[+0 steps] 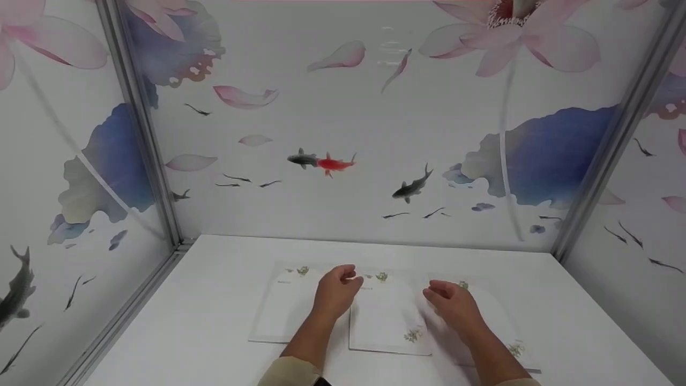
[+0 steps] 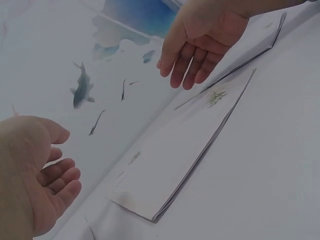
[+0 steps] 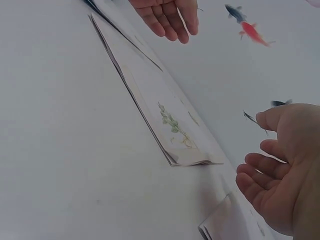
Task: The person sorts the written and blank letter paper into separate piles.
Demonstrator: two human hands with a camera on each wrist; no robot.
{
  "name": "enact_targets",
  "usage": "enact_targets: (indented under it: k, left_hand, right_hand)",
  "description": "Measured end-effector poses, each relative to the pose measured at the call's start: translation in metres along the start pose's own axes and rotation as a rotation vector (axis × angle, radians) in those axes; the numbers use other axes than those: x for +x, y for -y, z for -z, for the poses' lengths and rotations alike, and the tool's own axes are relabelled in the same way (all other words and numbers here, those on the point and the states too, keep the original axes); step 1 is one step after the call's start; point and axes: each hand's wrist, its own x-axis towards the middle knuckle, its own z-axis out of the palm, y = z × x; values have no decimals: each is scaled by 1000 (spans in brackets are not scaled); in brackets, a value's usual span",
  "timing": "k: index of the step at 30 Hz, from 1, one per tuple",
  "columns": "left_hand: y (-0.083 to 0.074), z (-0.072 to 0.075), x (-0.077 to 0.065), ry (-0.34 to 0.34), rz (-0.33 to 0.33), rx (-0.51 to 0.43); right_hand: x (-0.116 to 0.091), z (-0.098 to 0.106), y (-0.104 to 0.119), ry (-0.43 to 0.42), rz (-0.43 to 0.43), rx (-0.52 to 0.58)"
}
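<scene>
The middle paper pad (image 1: 383, 321) lies flat on the white table (image 1: 214, 284), between the left pad (image 1: 284, 311) and right pad (image 1: 499, 315). Near its sides hover the left hand (image 1: 338, 292) and right hand (image 1: 454, 306), relaxed, holding nothing; light, even fingertip contact would likely best spare the layered edges from creasing.

- Dim, grey light.
- Faint glare (image 1: 388, 63) on the wall (image 1: 455, 118), well above the left hand (image 1: 337, 294).
- Soft shadow (image 1: 442, 336) beneath the right hand (image 1: 455, 308).
- Wrist views hazy.
</scene>
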Motion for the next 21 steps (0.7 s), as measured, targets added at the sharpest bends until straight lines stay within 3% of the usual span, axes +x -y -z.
enact_targets:
  k: [11,21]
  left_hand:
    - [6,-13,-15,244,24,245]
    - [7,-12,-15,254,26,277]
  right_hand:
    - [-3,-3,3,153,-9,-140]
    - [-5,-6,5,152,21,-202]
